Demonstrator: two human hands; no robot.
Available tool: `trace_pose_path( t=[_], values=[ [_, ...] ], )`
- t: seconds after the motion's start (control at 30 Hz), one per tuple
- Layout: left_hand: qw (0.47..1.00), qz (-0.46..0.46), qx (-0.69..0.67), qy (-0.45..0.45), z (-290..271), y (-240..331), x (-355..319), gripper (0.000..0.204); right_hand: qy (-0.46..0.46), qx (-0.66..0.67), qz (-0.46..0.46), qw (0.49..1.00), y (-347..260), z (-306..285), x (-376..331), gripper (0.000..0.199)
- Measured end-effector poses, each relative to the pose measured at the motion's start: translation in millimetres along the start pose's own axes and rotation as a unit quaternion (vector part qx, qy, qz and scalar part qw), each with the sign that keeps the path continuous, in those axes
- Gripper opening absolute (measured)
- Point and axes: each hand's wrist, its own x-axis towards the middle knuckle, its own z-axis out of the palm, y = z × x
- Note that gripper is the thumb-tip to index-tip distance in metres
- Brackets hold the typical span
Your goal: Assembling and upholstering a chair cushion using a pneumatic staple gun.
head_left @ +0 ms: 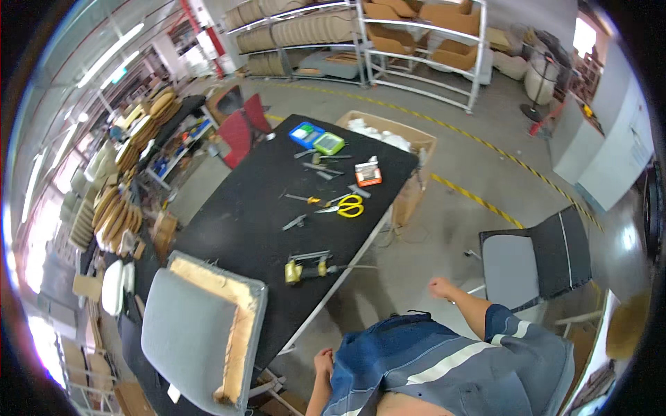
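My left hand [322, 362] hangs by the near edge of the black table [243, 229], fingers curled, holding nothing. My right hand [439, 286] is out to my right above the concrete floor, also curled and empty, close to a grey and black chair [534, 258]. A grey seat cushion [198, 333] with bare foam along one edge lies on the table's near end. Just beyond it sits a yellow and grey staple gun [309, 267]. Neither hand touches a tool.
Yellow scissors [350, 206], a screwdriver [305, 199], an orange box [368, 173], and blue [305, 133] and green [329, 143] boxes lie further up the table. An open cardboard box [409, 139] and a red chair [243, 128] stand beside it. Metal shelves [416, 41] line the back.
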Motion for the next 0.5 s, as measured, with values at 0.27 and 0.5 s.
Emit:
trace_pose_path(
  t=[0.27, 0.5],
  values=[
    [0.987, 0.040, 0.072, -0.136, 40, 107, 94, 0.021, 0.135, 0.188, 0.283, 0.931, 216, -50, -90, 0.024],
    [0.955, 0.103, 0.151, -0.235, 114, 203, 156, 0.020, 0.031, 0.126, 0.442, 0.888, 209, 31, -169, 0.020]
  ],
)
